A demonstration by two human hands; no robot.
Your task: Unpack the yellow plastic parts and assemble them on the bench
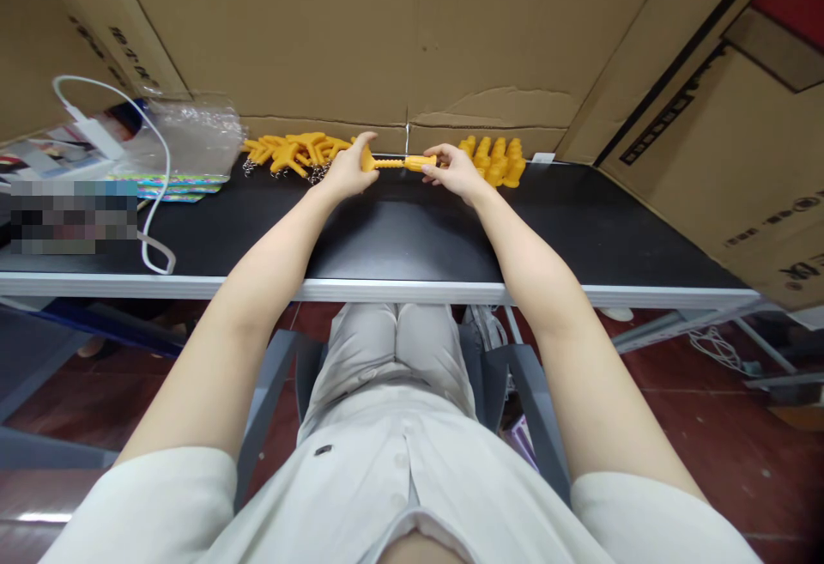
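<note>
A yellow plastic toy is stretched level between my two hands above the black table. My left hand (349, 171) is closed around its left end, mostly hidden by the fingers. From there a ribbed yellow stem (390, 164) runs right into a smooth yellow handle (420, 163). My right hand (456, 172) pinches that handle with thumb and fingers. Left of my left hand lies a pile of yellow hand-shaped pieces (291, 152) with small metal chains. Just beyond my right hand, several yellow bottle-shaped handles (500, 160) stand upright in rows.
Clear plastic bags (193, 139) lie at the left over colourful packets. A white cable (168, 156) loops across the table (399, 242) near a white plug. Cardboard walls (322, 32) close off the back and right side. The table's metal edge (399, 291) runs in front of my lap.
</note>
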